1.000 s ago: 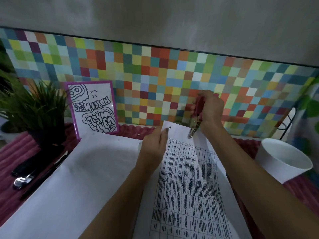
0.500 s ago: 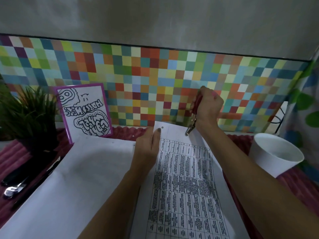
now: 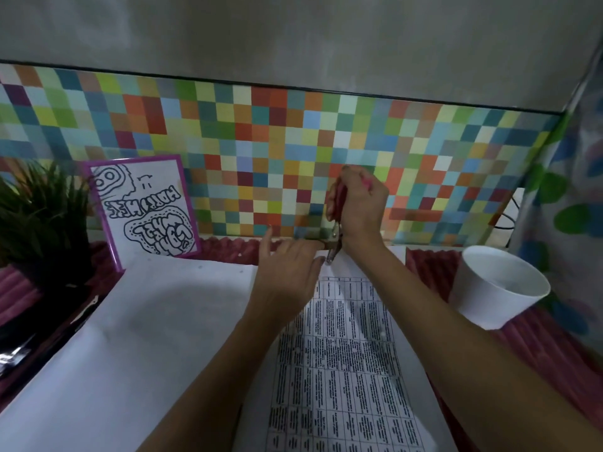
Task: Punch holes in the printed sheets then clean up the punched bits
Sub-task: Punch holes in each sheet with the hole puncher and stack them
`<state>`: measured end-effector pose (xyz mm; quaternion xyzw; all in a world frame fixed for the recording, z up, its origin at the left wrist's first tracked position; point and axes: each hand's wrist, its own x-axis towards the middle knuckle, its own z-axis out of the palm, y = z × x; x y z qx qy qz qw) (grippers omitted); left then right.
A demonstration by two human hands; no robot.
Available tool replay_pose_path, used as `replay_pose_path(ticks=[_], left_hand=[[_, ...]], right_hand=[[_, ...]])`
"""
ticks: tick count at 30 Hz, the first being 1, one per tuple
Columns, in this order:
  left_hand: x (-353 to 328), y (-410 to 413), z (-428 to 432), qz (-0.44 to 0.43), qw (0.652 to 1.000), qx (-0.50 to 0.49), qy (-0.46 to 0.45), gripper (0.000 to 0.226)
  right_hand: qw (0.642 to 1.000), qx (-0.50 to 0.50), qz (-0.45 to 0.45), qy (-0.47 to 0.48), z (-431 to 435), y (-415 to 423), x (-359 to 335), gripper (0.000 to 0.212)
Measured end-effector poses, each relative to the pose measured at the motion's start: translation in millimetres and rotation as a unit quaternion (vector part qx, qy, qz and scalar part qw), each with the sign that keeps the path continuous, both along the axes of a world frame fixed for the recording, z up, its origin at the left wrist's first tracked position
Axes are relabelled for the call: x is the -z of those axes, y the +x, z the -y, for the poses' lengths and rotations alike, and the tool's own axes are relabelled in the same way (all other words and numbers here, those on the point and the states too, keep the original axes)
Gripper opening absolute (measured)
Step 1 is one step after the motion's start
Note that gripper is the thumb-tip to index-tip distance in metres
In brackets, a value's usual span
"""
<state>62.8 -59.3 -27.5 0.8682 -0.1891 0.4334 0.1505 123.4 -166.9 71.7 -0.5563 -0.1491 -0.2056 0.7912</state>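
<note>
- Your right hand (image 3: 359, 207) has its fingers clenched around the red handles of the hole punch (image 3: 335, 244), whose metal tip meets the top edge of the printed sheet (image 3: 342, 370).
- Your left hand (image 3: 287, 272) presses that edge, fingers straight, just beside the punch.
- The sheet lies on the bench (image 3: 554, 360), with a white cup (image 3: 499, 288) to its right.

Open room lies over the flat white sheet (image 3: 146, 337) on the left. A plant (image 3: 42, 220) and picture frame (image 3: 146, 207) block the back left; a cup (image 3: 499, 288) stands on the right.
</note>
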Motion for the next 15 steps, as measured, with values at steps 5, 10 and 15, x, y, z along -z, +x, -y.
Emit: replay_pose_path(ticks=[5,10,15], left_hand=[[-5.7,-1.9,-0.3,-0.015,0.999,0.016,-0.033,0.013],[-9.0,-2.1,0.0,-0.027,0.999,0.02,-0.037,0.006],[-11.8,-4.1,2.8,-0.044,0.999,0.013,-0.005,0.006]], right_hand=[[0.999,-0.04,-0.02,0.005,-2.0,-10.6,1.4,0.018],[0.996,-0.059,-0.06,-0.028,6.8,-15.9,-3.3,0.012],[0.994,-0.041,-0.087,-0.051,12.4,-16.0,-3.8,0.01]])
